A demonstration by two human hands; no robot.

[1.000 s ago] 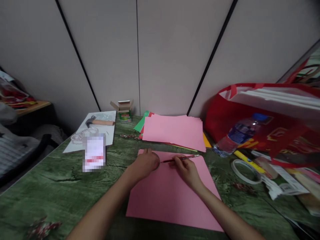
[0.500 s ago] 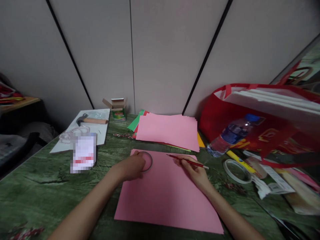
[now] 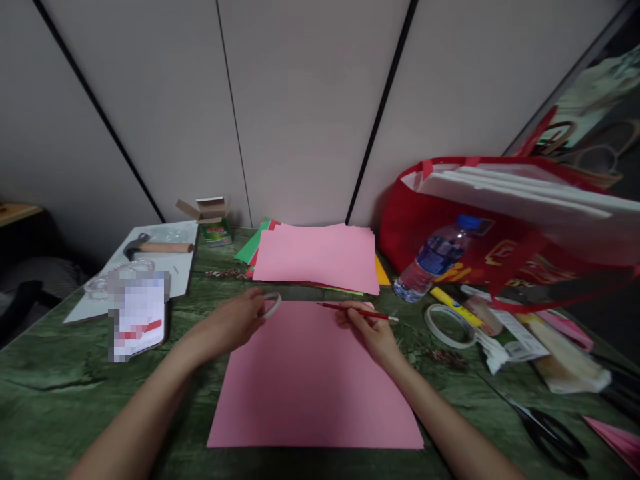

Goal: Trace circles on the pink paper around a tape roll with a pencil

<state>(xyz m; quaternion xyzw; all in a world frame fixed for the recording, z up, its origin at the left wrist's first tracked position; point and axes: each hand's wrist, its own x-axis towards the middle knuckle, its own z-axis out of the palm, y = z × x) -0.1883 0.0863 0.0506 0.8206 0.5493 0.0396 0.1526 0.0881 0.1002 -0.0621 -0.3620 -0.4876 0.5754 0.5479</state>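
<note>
A large pink sheet of paper [image 3: 320, 387] lies on the table between my forearms. At its upper left corner my left hand [image 3: 240, 323] is closed on a thin, pale ring [image 3: 273, 305], tilted and lifted off the paper by its near side. My right hand [image 3: 365, 327] grips a red pencil [image 3: 373, 313] over the paper's upper right part. The pencil lies nearly level, its tip pointing left and its pale end to the right. Whether the tip touches the paper is not clear.
Behind stands a stack of pink paper [image 3: 315, 253] over coloured sheets. At right are a water bottle [image 3: 435, 257], red bag [image 3: 405, 227], tape roll [image 3: 453, 343], yellow marker [image 3: 455, 305] and scissors [image 3: 545, 427]. At left are a phone [image 3: 145, 310], hammer [image 3: 165, 247] and small open box [image 3: 215, 230].
My left hand has raised and tilted the ring, which lay flatter over the paper, and moved toward the paper's upper left edge. The view has turned right; my right hand still grips the pencil.
</note>
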